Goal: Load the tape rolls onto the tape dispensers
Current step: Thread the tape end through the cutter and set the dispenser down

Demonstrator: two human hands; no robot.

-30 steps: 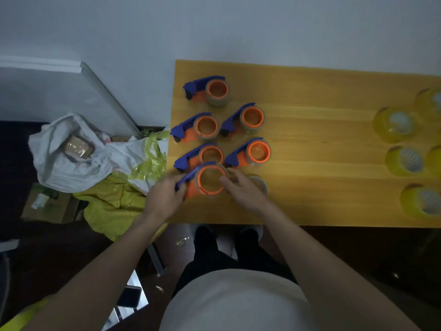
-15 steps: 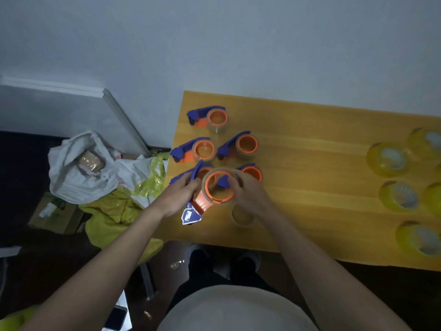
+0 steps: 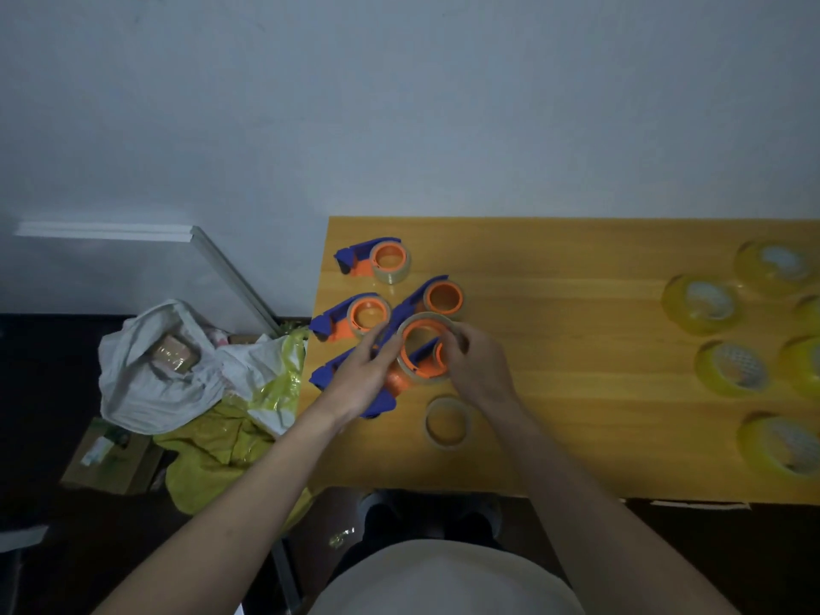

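Note:
My left hand [image 3: 361, 377] grips a blue and orange tape dispenser [image 3: 401, 370] lifted above the wooden table [image 3: 554, 383]. My right hand [image 3: 477, 368] pinches the clear tape roll [image 3: 423, 344] seated on that dispenser's orange hub. A loose clear tape roll [image 3: 447, 422] lies flat on the table just below my right hand. Three more loaded dispensers [image 3: 375, 259] [image 3: 355, 317] [image 3: 437, 299] lie behind my hands. Another dispenser [image 3: 326, 372] lies partly hidden under my left hand.
Several yellow tape rolls [image 3: 701, 304] lie along the table's right side. Left of the table, on the floor, sit a white bag [image 3: 151, 375], yellow plastic wrap [image 3: 222, 446] and a cardboard box [image 3: 111, 454]. A wall rises behind the table.
Both hands lifted the dispenser off the table and turned it, its blue end now toward me. The camera tilted up, so the table sits lower in view.

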